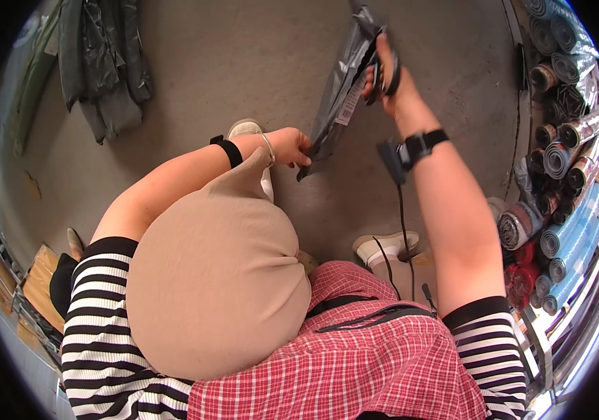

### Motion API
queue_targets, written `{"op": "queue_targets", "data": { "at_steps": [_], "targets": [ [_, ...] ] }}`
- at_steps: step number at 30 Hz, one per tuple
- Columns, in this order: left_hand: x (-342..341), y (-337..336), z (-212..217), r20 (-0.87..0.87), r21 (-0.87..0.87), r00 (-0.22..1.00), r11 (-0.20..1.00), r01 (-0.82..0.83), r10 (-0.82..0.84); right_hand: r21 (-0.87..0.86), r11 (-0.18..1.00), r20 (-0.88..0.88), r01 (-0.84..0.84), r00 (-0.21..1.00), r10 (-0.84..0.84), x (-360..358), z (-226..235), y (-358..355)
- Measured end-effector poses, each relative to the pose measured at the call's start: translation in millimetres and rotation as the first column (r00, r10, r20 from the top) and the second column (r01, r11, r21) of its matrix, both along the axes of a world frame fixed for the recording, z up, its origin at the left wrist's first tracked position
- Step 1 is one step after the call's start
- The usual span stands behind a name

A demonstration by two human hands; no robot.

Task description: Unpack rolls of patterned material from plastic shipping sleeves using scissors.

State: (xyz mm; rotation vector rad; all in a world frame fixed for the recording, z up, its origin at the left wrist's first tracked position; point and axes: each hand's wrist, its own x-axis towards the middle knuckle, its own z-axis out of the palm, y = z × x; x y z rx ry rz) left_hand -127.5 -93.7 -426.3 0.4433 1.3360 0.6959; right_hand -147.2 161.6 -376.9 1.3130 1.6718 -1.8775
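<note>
A long, narrow sleeve of shiny dark-grey plastic film [340, 87] with a pale printed label hangs slantwise between the person's hands, above the grey concrete floor [236, 63]. The left hand [288, 147] pinches its lower end between thumb and fingers; the right hand [388, 98], near the upper end, is closed around what look like black-handled scissors [394, 77]. The step in hand appears to be cutting the film lengthwise, and the next move would call for the left hand to hold the edge taut, fingers clear of the blades. Those blades are lost against the dark film, so whether they bite into it cannot be told; the top of the sleeve is blurred, and whether anything lies inside does not show. Farther out, dark-grey plastic-wrapped bundles [103, 63] lie at upper left beside a long green roll [37, 77], both cut off by the upper edge of the view. A rounded form in beige cloth [215, 287], probably the bent left knee, hides much of the floor below the left forearm. Blue, grey and red rolled mats [558, 161] crowd the right rim, bent and hard to separate.
</note>
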Motion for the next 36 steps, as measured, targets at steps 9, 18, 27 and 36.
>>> {"op": "queue_targets", "data": {
  "at_steps": [9,18,27,36],
  "targets": [
    [-10,7,13,-0.151,-0.141,0.967,0.964,-0.225,0.204,0.306,0.944,0.153,-0.12,0.985,0.075,97,-16,-2],
    [-13,5,-5,-0.007,-0.112,0.904,0.898,-0.426,0.428,0.398,0.58,0.57,-0.711,0.687,0.45,195,-18,-26],
    [-12,14,9,0.013,-0.045,0.933,0.932,-0.359,0.36,0.311,0.679,0.343,-0.665,0.745,0.572,103,-14,-87],
    [-9,13,7,0.066,-0.01,0.923,0.925,-0.38,0.38,0.174,0.785,0.358,-0.595,0.781,0.512,101,-10,-78]
  ]
}}
